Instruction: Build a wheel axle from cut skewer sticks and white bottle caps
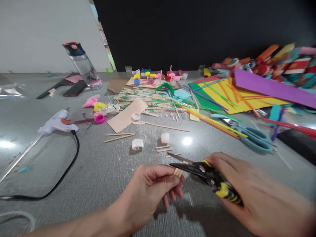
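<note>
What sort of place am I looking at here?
Likely a craft worktable, judging by the white glue gun on the left, the heap of thin wooden sticks and the coloured sheets on the right.

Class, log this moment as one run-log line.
left hand: holds sticks | right hand: holds snips, open at sticks | glue gun: on table

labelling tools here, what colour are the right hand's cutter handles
The cutter handles are black and yellow, seen in the head view.
</note>
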Action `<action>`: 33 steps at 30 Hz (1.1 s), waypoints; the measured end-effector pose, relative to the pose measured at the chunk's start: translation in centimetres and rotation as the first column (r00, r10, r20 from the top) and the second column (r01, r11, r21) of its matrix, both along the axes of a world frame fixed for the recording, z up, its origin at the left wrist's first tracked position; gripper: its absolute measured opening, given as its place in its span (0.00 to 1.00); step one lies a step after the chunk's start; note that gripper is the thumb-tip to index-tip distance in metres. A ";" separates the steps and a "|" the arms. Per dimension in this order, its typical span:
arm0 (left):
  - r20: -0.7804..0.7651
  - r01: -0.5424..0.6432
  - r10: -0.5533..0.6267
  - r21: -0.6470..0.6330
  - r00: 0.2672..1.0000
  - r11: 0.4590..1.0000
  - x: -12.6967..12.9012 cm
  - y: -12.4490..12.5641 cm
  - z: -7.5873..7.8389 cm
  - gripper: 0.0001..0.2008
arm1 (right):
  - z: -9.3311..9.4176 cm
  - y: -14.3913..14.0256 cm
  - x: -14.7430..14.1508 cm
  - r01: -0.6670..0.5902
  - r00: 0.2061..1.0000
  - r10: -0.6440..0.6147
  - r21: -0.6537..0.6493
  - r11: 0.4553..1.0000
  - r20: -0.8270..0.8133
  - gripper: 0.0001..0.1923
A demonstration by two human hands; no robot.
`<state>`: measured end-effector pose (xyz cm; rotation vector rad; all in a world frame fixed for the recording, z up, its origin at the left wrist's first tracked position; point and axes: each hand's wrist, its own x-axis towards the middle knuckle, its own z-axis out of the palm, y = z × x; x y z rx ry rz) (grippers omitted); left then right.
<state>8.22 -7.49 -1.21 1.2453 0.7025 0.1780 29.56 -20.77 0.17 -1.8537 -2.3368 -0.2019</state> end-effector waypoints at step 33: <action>0.064 -0.016 0.017 -0.016 0.998 1.000 0.1 -0.6 -0.6 0.18 | 0.6 0.9 -0.2 -0.060 0.990 0.058 -0.012 0.998 -0.125 0.26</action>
